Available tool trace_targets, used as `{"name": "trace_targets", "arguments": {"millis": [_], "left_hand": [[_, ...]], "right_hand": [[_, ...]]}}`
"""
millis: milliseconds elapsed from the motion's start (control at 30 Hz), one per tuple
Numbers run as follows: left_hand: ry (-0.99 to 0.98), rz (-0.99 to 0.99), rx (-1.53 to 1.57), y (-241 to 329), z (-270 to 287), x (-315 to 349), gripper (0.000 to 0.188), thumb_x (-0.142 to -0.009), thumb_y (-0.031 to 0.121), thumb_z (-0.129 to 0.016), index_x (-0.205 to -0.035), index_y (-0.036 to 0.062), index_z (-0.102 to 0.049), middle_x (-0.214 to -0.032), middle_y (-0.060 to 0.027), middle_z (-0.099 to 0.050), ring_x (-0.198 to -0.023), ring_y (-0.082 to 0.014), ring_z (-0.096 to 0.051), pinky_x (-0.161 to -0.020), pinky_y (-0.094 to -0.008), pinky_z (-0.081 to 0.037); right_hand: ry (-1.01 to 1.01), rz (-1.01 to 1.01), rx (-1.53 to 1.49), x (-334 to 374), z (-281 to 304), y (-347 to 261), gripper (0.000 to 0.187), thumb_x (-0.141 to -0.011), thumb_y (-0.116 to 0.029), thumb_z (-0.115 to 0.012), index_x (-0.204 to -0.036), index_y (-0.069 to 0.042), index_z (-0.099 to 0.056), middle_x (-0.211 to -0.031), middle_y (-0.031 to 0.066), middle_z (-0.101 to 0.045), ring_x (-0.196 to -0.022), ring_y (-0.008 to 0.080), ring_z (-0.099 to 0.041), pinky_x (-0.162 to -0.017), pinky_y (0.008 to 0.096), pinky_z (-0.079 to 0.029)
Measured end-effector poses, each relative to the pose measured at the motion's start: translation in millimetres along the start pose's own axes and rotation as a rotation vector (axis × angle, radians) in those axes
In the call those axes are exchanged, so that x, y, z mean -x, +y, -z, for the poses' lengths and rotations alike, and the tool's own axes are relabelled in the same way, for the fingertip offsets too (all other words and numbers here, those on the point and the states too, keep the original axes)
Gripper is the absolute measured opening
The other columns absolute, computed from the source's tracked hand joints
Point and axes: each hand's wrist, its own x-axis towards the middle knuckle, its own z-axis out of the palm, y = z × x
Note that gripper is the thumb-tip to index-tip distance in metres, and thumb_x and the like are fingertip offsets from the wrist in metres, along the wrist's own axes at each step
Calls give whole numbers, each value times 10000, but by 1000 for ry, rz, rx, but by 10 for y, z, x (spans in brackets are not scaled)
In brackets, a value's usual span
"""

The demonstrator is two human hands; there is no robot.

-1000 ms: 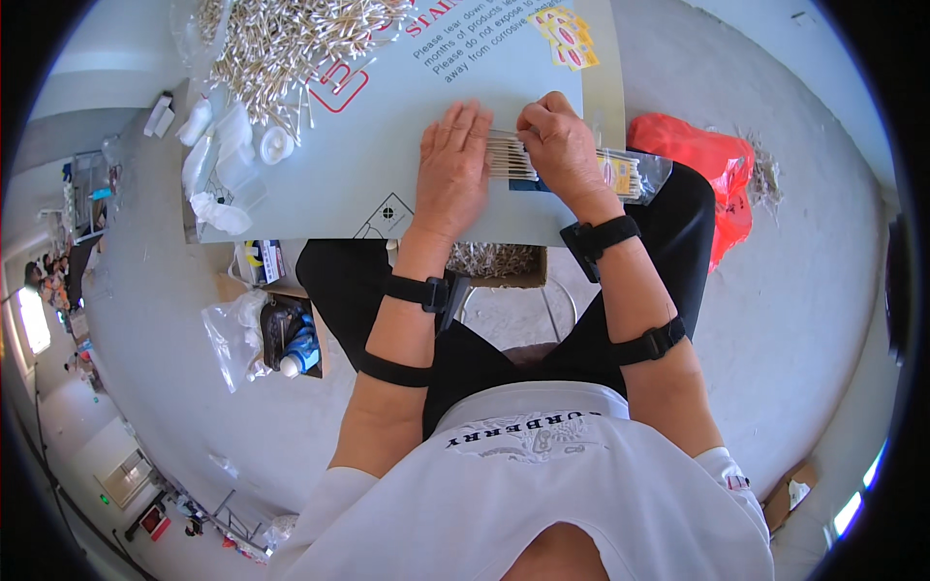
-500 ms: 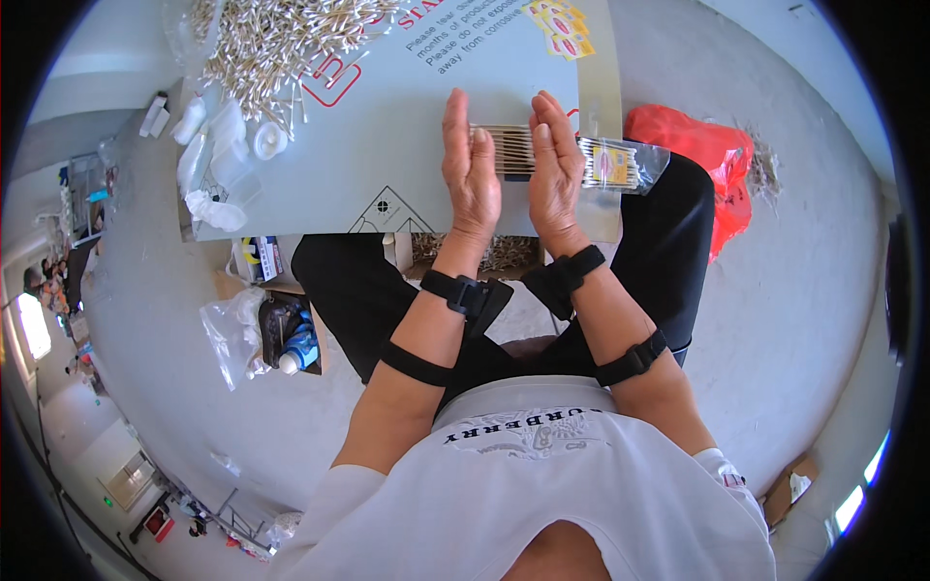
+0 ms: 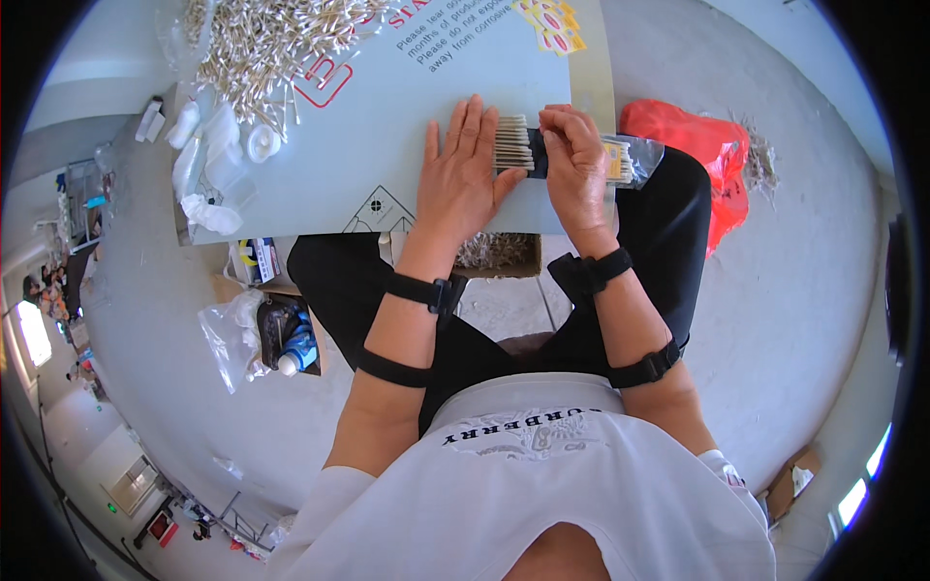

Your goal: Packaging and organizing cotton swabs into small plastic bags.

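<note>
- One row of swabs [image 3: 511, 142], side by side on the board [image 3: 339, 145], too fine to count; lies between the two hands.
- One dark strip [image 3: 540, 153] at the row's right end, just left of the right fingers.
- Two hands. Left hand [image 3: 460, 169]: palm down, flat, fingers slightly spread and pointing away, thumb out along the row's near side; index beside the row's left ends, nothing clasped.
- Right hand [image 3: 576, 169]: fingers curled, thumb and index near each other beside the strip; whether they pinch anything can't be made out.
- One clear packet [image 3: 625, 160], swabs and yellow label inside, just right of right hand, at board's edge.
- Four black straps, two per forearm.
- Several yellow cards [image 3: 549, 24], overlapping, far right of board.
- One loose swab pile [image 3: 271, 48], uncountable, far left.
- One white roll [image 3: 263, 141] near pile.
- One red bag [image 3: 697, 145], right of board.
</note>
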Motion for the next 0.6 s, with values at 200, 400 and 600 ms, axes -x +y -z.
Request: {"name": "trace_targets", "arguments": {"millis": [200, 400, 600], "left_hand": [[-6, -48, 7, -51, 4, -21, 705, -928, 414, -548, -1487, 55, -315, -1571, -156, -243, -1456, -288, -230, -1177, -515, -141], [377, 149, 773, -25, -103, -75, 591, -1020, 342, -439, -1493, 23, -284, -1552, -171, -276, -1443, -290, -260, -1170, -413, -209], [520, 191, 973, 162, -271, -165, 550, -1038, 298, -407, -1485, 3, -285, -1543, -191, -277, -1434, -309, -263, -1164, -403, -211]], "right_hand": [[20, -40, -168, -3, -138, -3, 222, -935, 20, -515, -1140, 29, -599, -1256, 160, -580, -1128, 248, -576, -977, 312, -437], [124, -83, -342, 54, -305, 63, 267, -998, -65, -464, -1214, 54, -567, -1338, 162, -543, -1246, 237, -499, -1064, 307, -361], [143, -106, -355, 45, -421, 60, 286, -1004, -98, -478, -1235, 48, -563, -1333, 157, -551, -1233, 234, -507, -1062, 313, -365]]}}
